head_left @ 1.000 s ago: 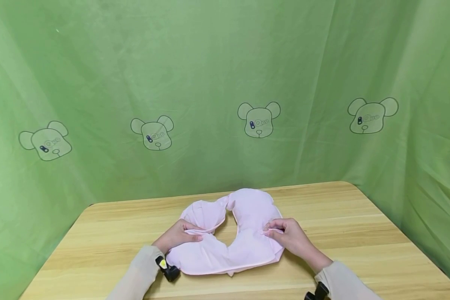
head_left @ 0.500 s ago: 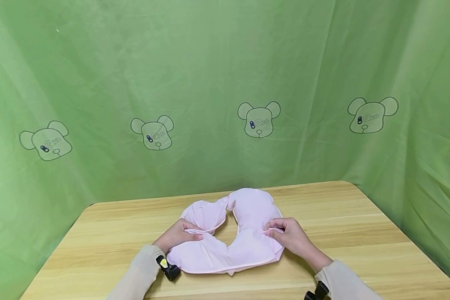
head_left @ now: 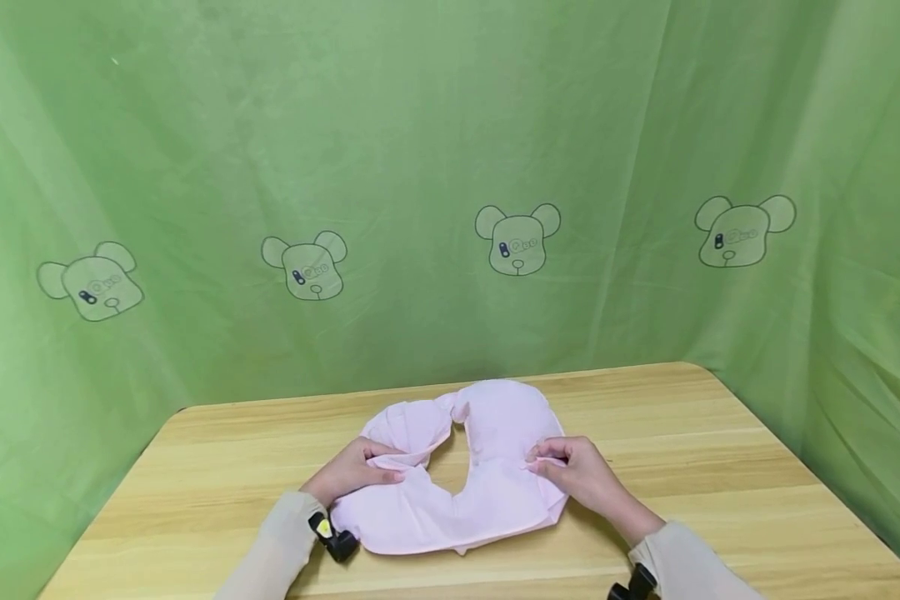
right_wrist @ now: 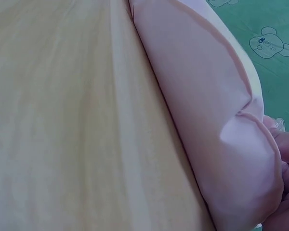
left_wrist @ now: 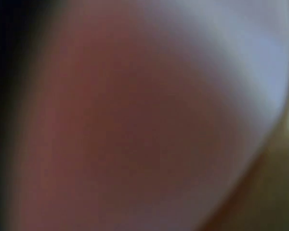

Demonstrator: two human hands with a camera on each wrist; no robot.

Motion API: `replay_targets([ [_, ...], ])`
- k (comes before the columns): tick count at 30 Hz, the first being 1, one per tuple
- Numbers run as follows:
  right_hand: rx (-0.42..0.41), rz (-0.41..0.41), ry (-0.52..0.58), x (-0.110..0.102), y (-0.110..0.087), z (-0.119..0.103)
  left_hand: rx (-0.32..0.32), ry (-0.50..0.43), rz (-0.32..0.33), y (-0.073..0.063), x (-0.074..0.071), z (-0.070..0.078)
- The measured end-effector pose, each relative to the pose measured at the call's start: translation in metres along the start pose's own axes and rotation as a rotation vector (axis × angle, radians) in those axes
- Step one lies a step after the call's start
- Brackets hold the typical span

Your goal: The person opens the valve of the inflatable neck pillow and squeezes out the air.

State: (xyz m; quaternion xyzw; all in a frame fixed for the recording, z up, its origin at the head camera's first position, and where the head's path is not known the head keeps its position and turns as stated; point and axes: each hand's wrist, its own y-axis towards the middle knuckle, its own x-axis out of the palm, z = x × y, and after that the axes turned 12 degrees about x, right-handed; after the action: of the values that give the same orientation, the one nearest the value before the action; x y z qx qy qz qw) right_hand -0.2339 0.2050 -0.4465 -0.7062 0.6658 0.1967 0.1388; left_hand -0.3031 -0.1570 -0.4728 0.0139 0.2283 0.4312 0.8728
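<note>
A pale pink U-shaped neck pillow lies on the wooden table, puffed out and creased, its two ends meeting at the far side around an oval hole. My left hand grips a fold in its left arm, thumb on top. On the right side, my right hand pinches a small bit of the pillow's surface between thumb and fingers. The right wrist view shows the pillow's seamed side, with a small clear piece at the fingertips. Blurred pillow fabric shows in the left wrist view, which is mostly dark and reddish.
The light wood table has rounded far corners. Green curtains printed with bear heads hang behind it and at both sides. Black wrist cameras sit on the cuffs of both sleeves.
The pillow's near edge has shifted slightly toward me, and its middle hole looks a little narrower. Both hands keep their hold and have barely moved.
</note>
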Motion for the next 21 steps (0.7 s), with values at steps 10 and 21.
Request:
replay_targets([
  [10, 0.002, 0.000, -0.016, 0.001, -0.001, 0.002, 0.026, 0.124, -0.020, -0.004, -0.007, 0.018],
  [21, -0.013, -0.015, -0.003, 0.000, -0.002, -0.002, 0.109, 0.154, -0.019, -0.012, -0.017, 0.033],
])
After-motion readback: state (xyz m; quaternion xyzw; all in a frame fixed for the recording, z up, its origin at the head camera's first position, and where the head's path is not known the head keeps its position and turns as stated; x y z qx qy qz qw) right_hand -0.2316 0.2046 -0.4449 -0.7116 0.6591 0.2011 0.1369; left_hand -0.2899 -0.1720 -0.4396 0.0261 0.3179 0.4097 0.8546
